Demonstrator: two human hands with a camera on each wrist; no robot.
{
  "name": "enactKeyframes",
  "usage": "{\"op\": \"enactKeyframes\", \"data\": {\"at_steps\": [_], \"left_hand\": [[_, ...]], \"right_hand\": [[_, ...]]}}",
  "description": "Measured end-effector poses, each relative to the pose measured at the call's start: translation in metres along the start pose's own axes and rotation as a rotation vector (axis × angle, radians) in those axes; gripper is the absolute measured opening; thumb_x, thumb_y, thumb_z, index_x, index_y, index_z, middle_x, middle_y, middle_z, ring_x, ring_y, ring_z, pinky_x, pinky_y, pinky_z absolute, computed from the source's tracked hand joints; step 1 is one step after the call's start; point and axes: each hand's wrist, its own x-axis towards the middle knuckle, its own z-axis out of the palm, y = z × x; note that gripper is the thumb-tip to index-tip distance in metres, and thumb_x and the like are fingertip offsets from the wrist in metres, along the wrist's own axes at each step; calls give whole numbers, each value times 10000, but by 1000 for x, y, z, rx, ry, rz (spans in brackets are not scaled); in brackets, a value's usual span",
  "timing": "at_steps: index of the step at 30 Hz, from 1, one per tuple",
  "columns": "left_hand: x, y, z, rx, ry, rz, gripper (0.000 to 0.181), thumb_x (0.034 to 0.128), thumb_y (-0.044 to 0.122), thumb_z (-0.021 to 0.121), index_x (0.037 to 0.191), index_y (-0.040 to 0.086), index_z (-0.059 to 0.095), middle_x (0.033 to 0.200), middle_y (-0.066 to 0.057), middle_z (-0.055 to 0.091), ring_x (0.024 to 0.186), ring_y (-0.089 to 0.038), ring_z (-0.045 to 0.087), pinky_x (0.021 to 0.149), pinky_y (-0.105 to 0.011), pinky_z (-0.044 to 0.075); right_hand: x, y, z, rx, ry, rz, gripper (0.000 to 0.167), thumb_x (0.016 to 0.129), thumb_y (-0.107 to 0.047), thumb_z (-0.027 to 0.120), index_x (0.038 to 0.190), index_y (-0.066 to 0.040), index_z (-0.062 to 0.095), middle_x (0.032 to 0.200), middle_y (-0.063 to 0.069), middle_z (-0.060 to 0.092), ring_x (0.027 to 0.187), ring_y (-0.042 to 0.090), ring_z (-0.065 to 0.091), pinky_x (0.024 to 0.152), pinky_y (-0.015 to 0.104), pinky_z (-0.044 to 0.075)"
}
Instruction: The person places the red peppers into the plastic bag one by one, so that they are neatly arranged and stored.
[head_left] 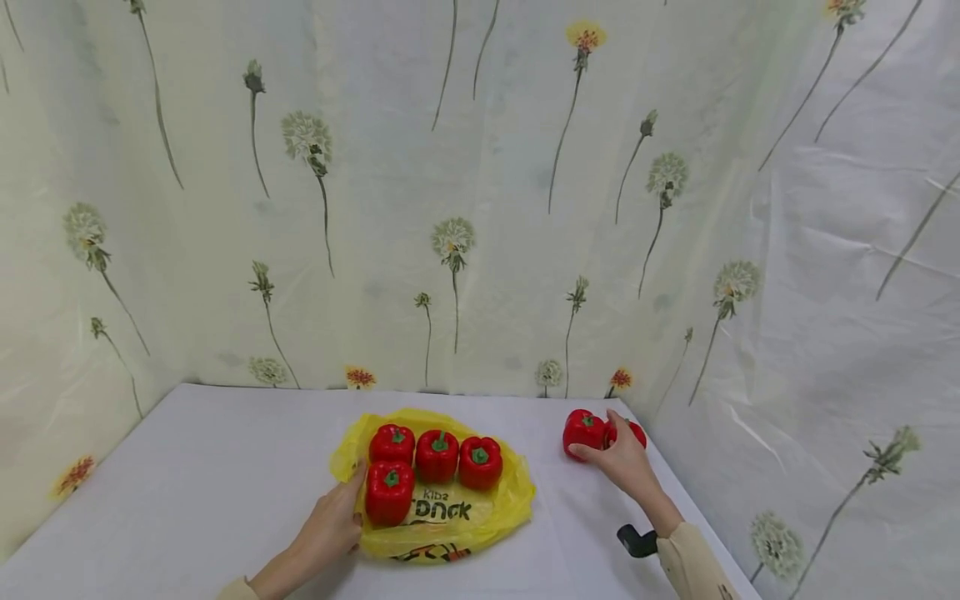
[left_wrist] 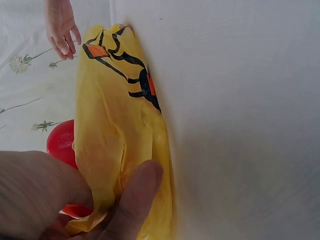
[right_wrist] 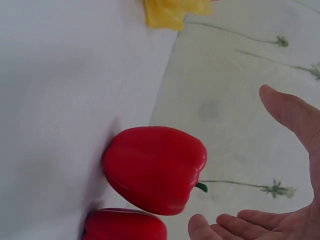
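My left hand (head_left: 327, 518) pinches the left edge of a yellow plastic bag (head_left: 506, 517). In the left wrist view the bag's film (left_wrist: 112, 115) is caught between thumb and fingers. Several red bell peppers with green stems sit on or in the bag, among them a front-left pepper (head_left: 389, 493) and a right one (head_left: 481, 463). At the right, my right hand (head_left: 626, 457) reaches over two more: a bell pepper (head_left: 583, 433) and one partly hidden behind the hand. Thumb and fingers are spread, and the right wrist view shows them apart from the nearer bell pepper (right_wrist: 155, 170).
A white tabletop (head_left: 202, 475) bears everything. Behind it and along the right side hangs a pale sheet (head_left: 495, 317) printed with dandelions. A small black object (head_left: 636, 541) shows beside the right wrist.
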Motion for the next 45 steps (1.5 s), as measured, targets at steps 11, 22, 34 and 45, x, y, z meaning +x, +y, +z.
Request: {"op": "enactKeyframes", "data": {"at_steps": [11, 22, 34, 45], "left_hand": [[-1, -1, 0, 8, 16, 2, 848, 704, -220, 564, 1481, -82, 252, 1212, -250, 564, 612, -127, 508, 400, -220, 426], [0, -1, 1, -3, 9, -14, 864, 698, -223, 563, 1487, -73, 245, 1215, -245, 557, 636, -136, 497, 390, -223, 426], [-1, -1, 1, -16, -7, -37, 875, 689, -234, 555, 1487, -80, 232, 1133, -244, 559, 526, -115, 488, 376, -213, 427], [0, -3, 3, 14, 2, -37, 867, 687, -222, 578, 1480, -82, 256, 1122, -225, 573, 649, -151, 490, 380, -219, 420]], "right_hand": [[15, 7, 5, 16, -7, 35, 1110, 729, -501, 784, 1525, -34, 168, 1507, 269, 293, 1331, 447, 328, 922, 571, 501], [29, 14, 14, 22, 6, 71, 992, 813, -406, 737, 1520, -7, 166, 1500, 275, 299, 1321, 441, 333, 965, 586, 467], [41, 20, 25, -17, 58, 48, 868, 806, -263, 754, 1466, 33, 273, 1427, 293, 349, 1298, 463, 310, 967, 635, 437], [37, 27, 31, -48, 66, 30, 796, 806, -244, 745, 1429, 42, 340, 1369, 297, 328, 1270, 458, 309, 960, 630, 441]]}}
